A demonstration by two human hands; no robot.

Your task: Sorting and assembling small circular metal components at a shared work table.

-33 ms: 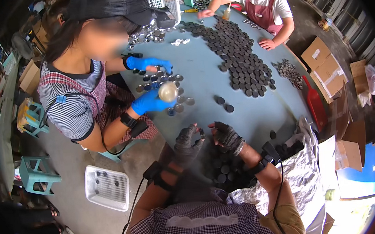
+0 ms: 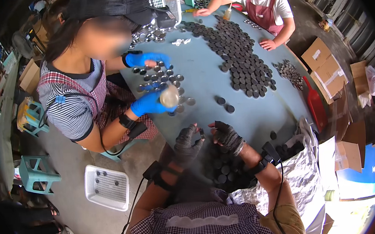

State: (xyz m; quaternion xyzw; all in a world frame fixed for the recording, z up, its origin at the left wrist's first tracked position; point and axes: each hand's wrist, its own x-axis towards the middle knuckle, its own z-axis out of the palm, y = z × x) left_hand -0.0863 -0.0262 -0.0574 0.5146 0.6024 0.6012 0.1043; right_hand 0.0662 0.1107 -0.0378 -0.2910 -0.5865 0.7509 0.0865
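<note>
My left hand [image 2: 188,144], in a dark glove with bare fingertips, is closed on a small black round cap [image 2: 202,133] held on edge between thumb and fingers. Just right of it, my right hand [image 2: 228,139], gloved the same way, has its fingers loosely bent and apart, with nothing visible in them. Beneath my hands lies a heap of black caps [image 2: 222,169], partly hidden by my arms. Two loose caps [image 2: 225,104] rest on the blue-grey table [image 2: 198,83] beyond my hands.
A large spread of black caps [image 2: 247,66] covers the table's middle. At left, a co-worker's blue-gloved hands [image 2: 149,103] hold a pale round object above metallic caps [image 2: 178,78]. Another person stands at the far right. A red dustpan [image 2: 314,102] leans at the right edge; a white basket [image 2: 108,202] sits on the floor.
The co-worker's blue-gloved hands and the pale round object have shifted slightly. The far person's hand has moved a little left. My hands look the same.
</note>
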